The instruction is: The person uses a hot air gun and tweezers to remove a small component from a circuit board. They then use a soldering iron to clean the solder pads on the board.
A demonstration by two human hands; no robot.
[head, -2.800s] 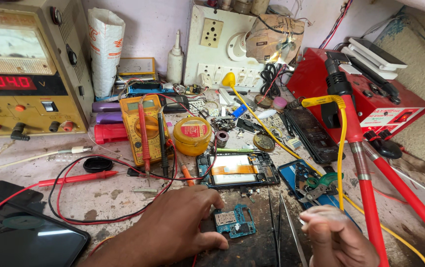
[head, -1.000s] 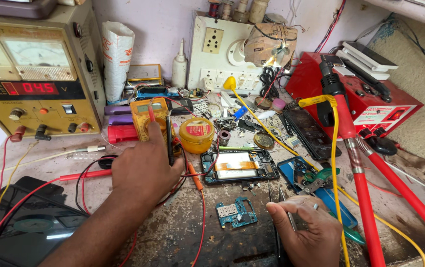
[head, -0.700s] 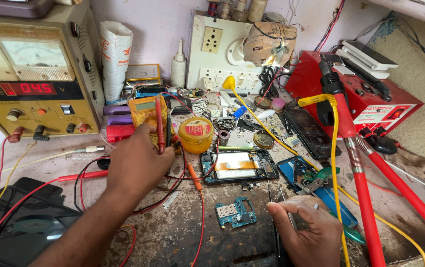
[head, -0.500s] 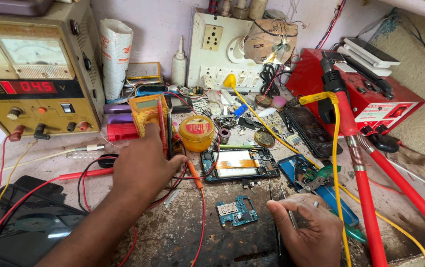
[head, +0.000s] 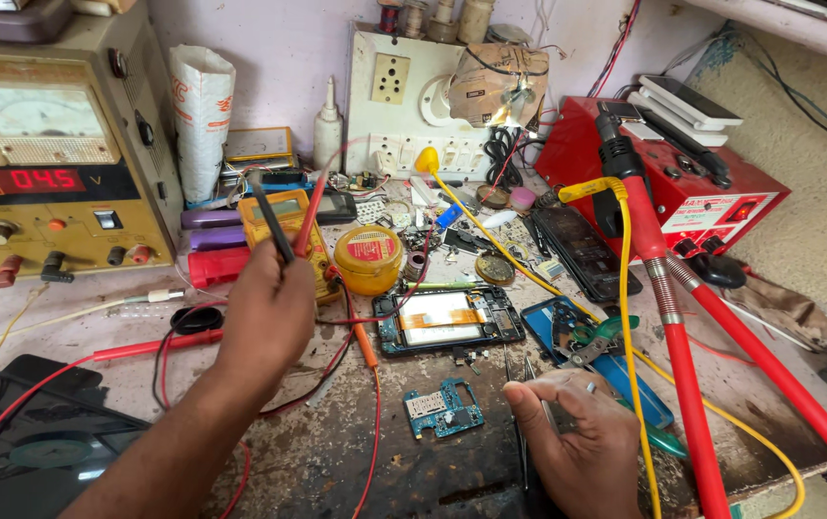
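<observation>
My left hand (head: 264, 308) is closed around a red probe (head: 310, 216) and a black probe (head: 274, 223), both lifted with their tips up in front of the yellow multimeter (head: 262, 205). My right hand (head: 577, 442) rests on the bench at the front and pinches thin metal tweezers (head: 521, 452). A small blue circuit board (head: 444, 407) lies just left of that hand. An opened phone (head: 447, 319) with its insides showing lies behind the board, untouched.
A bench power supply (head: 48, 183) with a red display stands at the left, and a red rework station (head: 683, 183) at the right. A yellow tin (head: 367, 258), red leads, a red-handled tool (head: 671, 327) and a dark tablet (head: 29, 452) crowd the bench.
My left hand left the small circuit board, reached back to the multimeter, took hold of the two probes and raised them. My right hand stayed put with the tweezers.
</observation>
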